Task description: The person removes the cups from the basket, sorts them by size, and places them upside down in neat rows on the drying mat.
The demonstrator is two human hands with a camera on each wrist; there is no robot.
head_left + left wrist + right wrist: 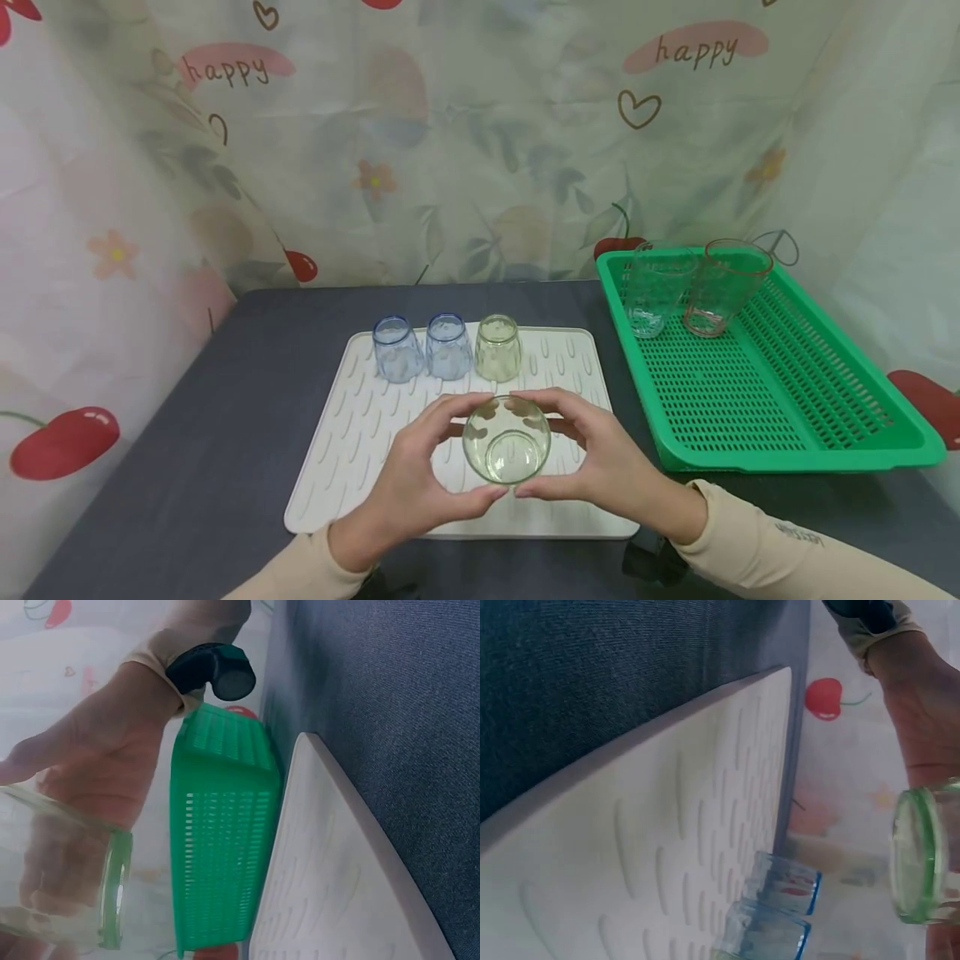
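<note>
Between both hands, above the near half of a white ribbed mat (337,467), is a clear glass (507,440) with a pale green tint. It tilts so that its round opening and base both show in the head view. The left hand (412,471) holds its left side, fingers at the top and thumb below. On the other side the right hand (611,467) grips it the same way. In the right wrist view the glass's green rim (916,855) points toward the mat side. Behind the hands, two blue glasses (397,352) (449,348) and a pale green glass (498,350) stand in a row on the mat.
A green slotted basket (750,460) sits to the right of the mat. At its far left end stand a clear glass (648,292) and a pink-rimmed glass (720,292), both rising above the rim. Patterned curtains (480,142) enclose the dark table (202,433) at the back and sides.
</note>
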